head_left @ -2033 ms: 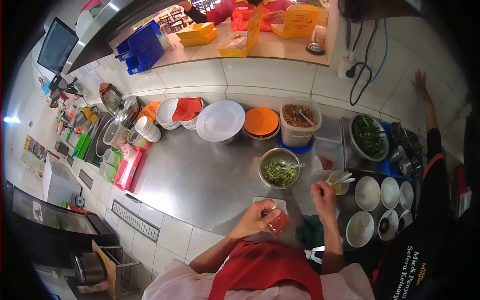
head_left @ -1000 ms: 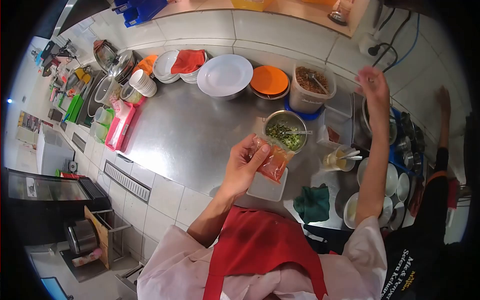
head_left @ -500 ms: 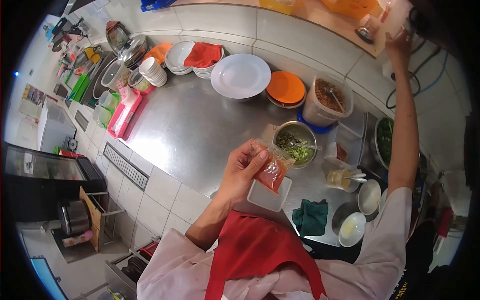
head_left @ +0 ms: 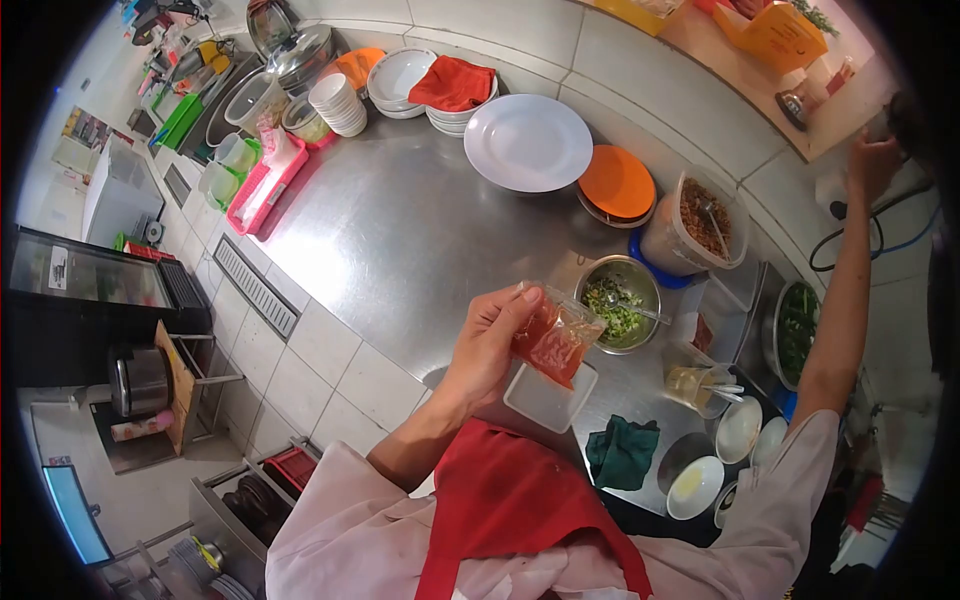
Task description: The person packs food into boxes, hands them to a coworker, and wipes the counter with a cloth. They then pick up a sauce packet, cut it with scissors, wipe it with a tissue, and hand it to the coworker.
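Note:
A small clear plastic bag of red sauce (head_left: 556, 345) is pinched in my left hand (head_left: 487, 340), thumb on top, above the steel counter. Just below it is a translucent white plastic container (head_left: 552, 396). My right hand (head_left: 876, 168) is stretched far out to the upper right, by the wall. Its fingers curl at a dark object in shadow, which I cannot make out. Beside the bag stands a steel bowl (head_left: 652, 338) of chopped green herbs with a spoon in it.
Behind the bowl are a tub of brown crumbly food (head_left: 672, 238), an orange plate (head_left: 617, 182) and a large white plate (head_left: 528, 143). A green cloth (head_left: 622, 453) and small white bowls (head_left: 694, 488) lie at the front right. Cables (head_left: 850, 238) hang near my right arm.
The view has shifted, so the counter items appear further right. My right hand has moved lower along the wall to the right. My left hand still holds the sauce bag.

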Available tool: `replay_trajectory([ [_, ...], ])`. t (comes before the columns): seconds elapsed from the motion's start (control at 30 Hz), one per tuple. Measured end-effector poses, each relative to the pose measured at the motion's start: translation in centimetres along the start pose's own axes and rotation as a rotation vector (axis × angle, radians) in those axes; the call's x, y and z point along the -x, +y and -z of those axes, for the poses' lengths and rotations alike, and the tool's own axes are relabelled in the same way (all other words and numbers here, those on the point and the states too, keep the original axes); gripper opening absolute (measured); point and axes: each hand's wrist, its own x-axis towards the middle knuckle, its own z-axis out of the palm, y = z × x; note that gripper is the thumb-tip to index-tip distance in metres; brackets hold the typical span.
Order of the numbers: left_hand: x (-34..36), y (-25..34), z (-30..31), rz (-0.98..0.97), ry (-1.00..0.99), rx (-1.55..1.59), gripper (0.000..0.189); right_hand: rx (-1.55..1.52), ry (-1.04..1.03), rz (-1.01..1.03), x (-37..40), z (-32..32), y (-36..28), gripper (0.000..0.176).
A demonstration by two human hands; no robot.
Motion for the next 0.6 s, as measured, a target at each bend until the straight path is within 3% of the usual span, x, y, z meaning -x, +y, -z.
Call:
replay_trajectory([
  [0.2, -0.1, -0.2, 0.4, 0.018, -0.01, 0.035, 0.028, 0.155, -0.257, -0.044, -1.7, -1.3, 3.5, 0.051],
  [0.4, 0.3, 0.0, 0.5, 0.065, 0.017, 0.069, 0.033, 0.156, -0.304, -0.025, -2.7, -2.8, 4.9, 0.048],
  [0.6, 1.0, 0.6, 0.3, 0.153, 0.065, 0.158, 0.035, 0.123, -0.189, -0.03, -2.3, -1.0, 3.6, 0.055],
])
